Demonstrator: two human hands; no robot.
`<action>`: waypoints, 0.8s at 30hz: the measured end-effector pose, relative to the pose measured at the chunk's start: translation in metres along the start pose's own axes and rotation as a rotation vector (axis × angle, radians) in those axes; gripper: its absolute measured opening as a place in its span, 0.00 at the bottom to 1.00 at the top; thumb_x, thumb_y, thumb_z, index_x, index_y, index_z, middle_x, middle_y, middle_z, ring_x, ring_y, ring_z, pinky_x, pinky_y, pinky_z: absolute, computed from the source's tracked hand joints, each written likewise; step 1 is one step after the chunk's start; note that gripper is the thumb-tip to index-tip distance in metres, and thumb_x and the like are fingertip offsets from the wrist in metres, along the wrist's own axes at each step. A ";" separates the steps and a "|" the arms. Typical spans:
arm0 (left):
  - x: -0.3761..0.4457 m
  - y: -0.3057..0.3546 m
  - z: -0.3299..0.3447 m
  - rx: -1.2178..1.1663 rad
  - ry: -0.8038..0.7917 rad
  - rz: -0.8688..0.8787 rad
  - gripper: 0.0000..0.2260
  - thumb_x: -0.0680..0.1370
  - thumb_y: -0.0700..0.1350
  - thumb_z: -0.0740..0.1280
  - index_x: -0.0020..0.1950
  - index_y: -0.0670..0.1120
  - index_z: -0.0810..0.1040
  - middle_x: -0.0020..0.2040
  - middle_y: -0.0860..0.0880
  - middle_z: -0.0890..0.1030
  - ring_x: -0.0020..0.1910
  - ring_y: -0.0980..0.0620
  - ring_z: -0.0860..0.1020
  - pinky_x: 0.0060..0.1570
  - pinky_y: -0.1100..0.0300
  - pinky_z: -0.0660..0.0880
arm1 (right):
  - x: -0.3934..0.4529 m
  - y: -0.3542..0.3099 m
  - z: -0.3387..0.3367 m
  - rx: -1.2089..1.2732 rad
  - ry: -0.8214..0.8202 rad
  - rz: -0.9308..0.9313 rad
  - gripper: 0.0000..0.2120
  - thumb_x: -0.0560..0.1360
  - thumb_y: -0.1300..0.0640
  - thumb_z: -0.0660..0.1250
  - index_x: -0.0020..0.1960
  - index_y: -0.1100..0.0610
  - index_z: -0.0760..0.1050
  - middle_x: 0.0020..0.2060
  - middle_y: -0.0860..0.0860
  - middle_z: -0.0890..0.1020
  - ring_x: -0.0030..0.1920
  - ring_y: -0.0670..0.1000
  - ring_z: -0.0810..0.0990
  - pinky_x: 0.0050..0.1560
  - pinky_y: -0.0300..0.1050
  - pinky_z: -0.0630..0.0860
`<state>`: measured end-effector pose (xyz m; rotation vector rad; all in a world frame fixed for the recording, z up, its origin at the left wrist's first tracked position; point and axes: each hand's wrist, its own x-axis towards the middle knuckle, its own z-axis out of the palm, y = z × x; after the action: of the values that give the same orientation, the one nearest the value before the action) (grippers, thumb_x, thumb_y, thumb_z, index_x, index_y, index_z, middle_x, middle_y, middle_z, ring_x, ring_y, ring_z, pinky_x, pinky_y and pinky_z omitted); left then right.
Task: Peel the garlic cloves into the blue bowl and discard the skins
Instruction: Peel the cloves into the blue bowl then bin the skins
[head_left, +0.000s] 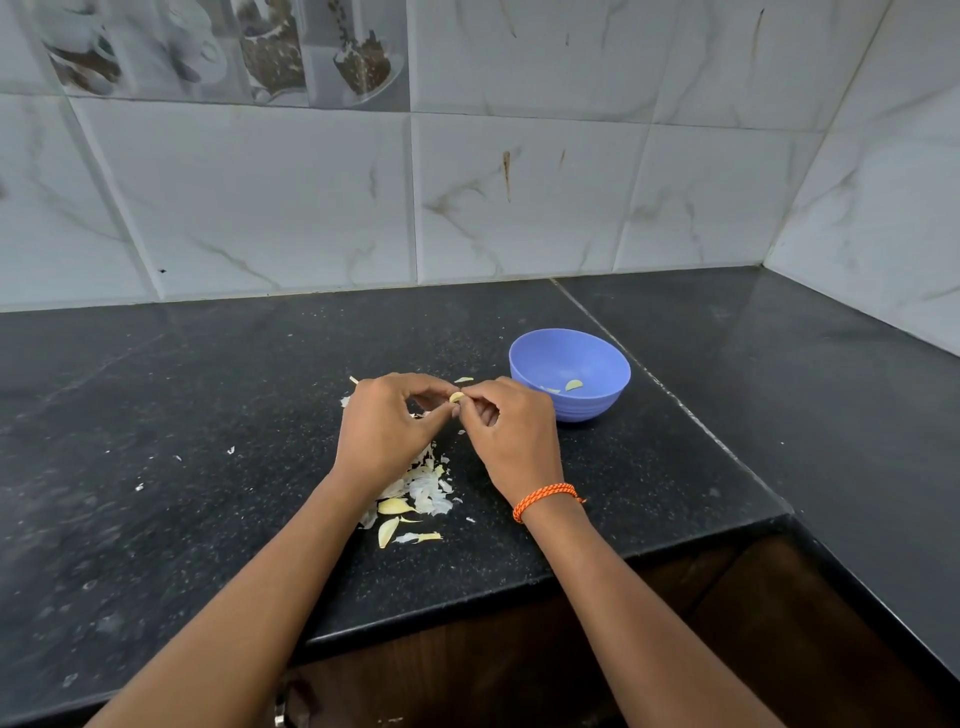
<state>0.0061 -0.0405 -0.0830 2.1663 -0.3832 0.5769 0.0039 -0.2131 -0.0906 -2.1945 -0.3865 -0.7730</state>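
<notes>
Black speckled stone desk (208, 395) w/ seam running diagonally, wraps into corner at right. White marble-look wall tiles (530, 197) behind & on right wall, brown streaks. Decorative printed tile (223, 47) top left. Dark wood cabinet front (519, 670) below edge.

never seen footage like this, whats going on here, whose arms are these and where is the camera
There is no machine here. The single picture comes from a camera worn on a person's head, looking forward and down, so the two arms reaching in belong to the wearer. The left hand and right hand meet over a black stone counter and together pinch one small garlic clove, apparently peeling it. Below the hands lies a pile of papery skins with a few cloves. To the right stands a blue bowl holding a couple of peeled pieces. The right wrist wears an orange band.
</notes>
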 end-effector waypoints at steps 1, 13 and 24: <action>0.000 0.001 0.000 -0.002 0.001 -0.002 0.06 0.77 0.48 0.80 0.51 0.57 0.90 0.43 0.62 0.87 0.44 0.59 0.84 0.46 0.50 0.83 | 0.000 0.001 0.000 0.003 -0.001 0.008 0.04 0.79 0.57 0.75 0.52 0.55 0.88 0.39 0.49 0.84 0.37 0.47 0.80 0.39 0.51 0.81; 0.000 -0.001 -0.002 -0.209 -0.038 -0.104 0.05 0.80 0.40 0.76 0.49 0.49 0.91 0.41 0.54 0.89 0.41 0.51 0.88 0.48 0.44 0.86 | 0.000 0.001 -0.001 0.019 -0.090 -0.043 0.09 0.82 0.63 0.68 0.45 0.57 0.84 0.36 0.49 0.80 0.36 0.49 0.78 0.36 0.51 0.76; 0.000 0.004 -0.003 -0.243 0.009 -0.144 0.05 0.81 0.42 0.76 0.53 0.51 0.90 0.44 0.57 0.89 0.38 0.53 0.88 0.44 0.48 0.87 | 0.002 0.010 0.002 0.255 -0.061 0.122 0.08 0.83 0.61 0.69 0.58 0.58 0.86 0.45 0.50 0.87 0.40 0.46 0.86 0.44 0.48 0.86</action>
<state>0.0036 -0.0403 -0.0792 1.9382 -0.2744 0.4354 0.0109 -0.2182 -0.0959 -1.9848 -0.3576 -0.5592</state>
